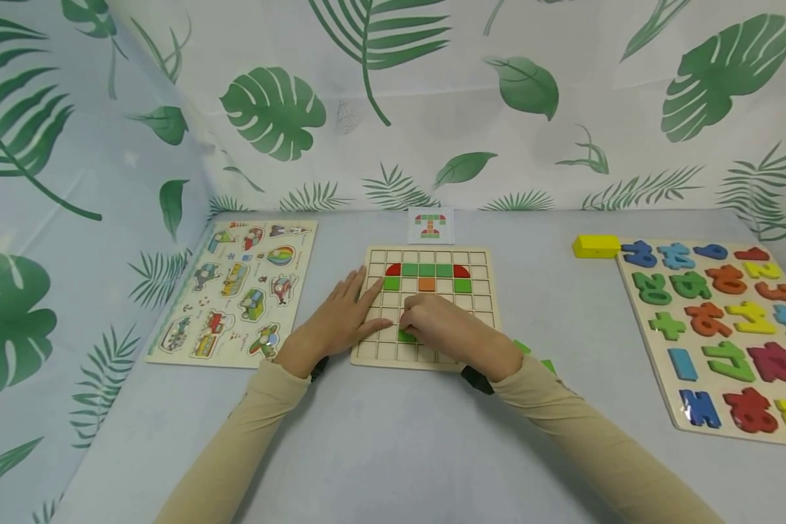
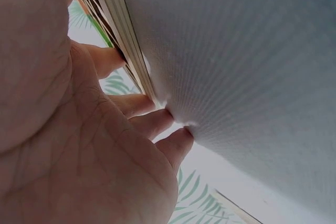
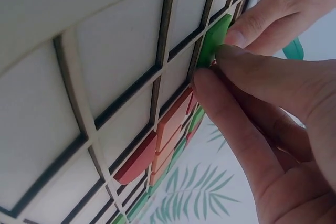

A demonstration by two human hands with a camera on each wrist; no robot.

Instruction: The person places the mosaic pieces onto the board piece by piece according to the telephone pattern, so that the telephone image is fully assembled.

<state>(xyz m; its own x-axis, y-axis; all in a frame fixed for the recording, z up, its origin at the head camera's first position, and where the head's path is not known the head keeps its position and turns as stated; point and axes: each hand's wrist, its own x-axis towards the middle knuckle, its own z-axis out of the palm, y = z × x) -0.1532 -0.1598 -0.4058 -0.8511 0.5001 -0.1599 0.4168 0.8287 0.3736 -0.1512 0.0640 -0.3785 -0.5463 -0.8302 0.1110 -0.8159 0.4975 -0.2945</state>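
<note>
A wooden grid board (image 1: 375,354) lies before me, its upper rows holding red curved pieces (image 1: 461,271), green squares (image 1: 426,270) and an orange square (image 1: 426,284). My right hand (image 1: 435,318) is over the lower middle of the grid. In the right wrist view, its thumb and forefinger pinch the edge of a green square tile (image 3: 215,39), with orange squares (image 3: 168,124) and a red curved piece (image 3: 137,161) set nearby. My left hand (image 1: 343,314) rests on the board's left edge, fingers extended; the left wrist view shows its fingertips (image 2: 181,140) down at the tabletop beside the board.
A pattern card (image 1: 430,225) lies behind the board. Loose green pieces (image 1: 549,365) sit beside my right forearm. On the left is a vehicle picture puzzle (image 1: 288,356); on the right, a number puzzle board (image 1: 661,393) with a yellow block (image 1: 596,247) at its corner.
</note>
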